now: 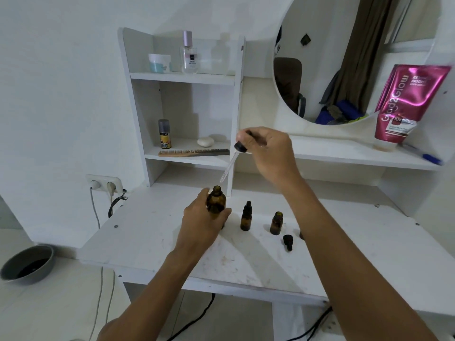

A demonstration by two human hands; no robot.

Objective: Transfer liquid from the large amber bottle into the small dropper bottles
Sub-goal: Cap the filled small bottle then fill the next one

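My left hand (203, 221) grips the large amber bottle (216, 201), which stands uncapped on the white table (152, 232). My right hand (268, 150) holds a dropper (234, 157) by its black bulb, with the glass pipette slanting down and its tip just above the bottle's mouth. To the right stands a small amber dropper bottle (246, 216) with its black cap on. Further right is a second small amber bottle (276, 223), uncapped. A loose black dropper cap (287, 241) lies beside it, close to my right forearm.
A white shelf unit (187, 78) at the back holds a perfume bottle (189, 54), a jar (159, 63), a small can (164, 134) and a comb (194, 152). A round mirror (344, 57) and a pink tube (406, 104) are at the right. A grey bowl (28, 264) sits on the floor at left.
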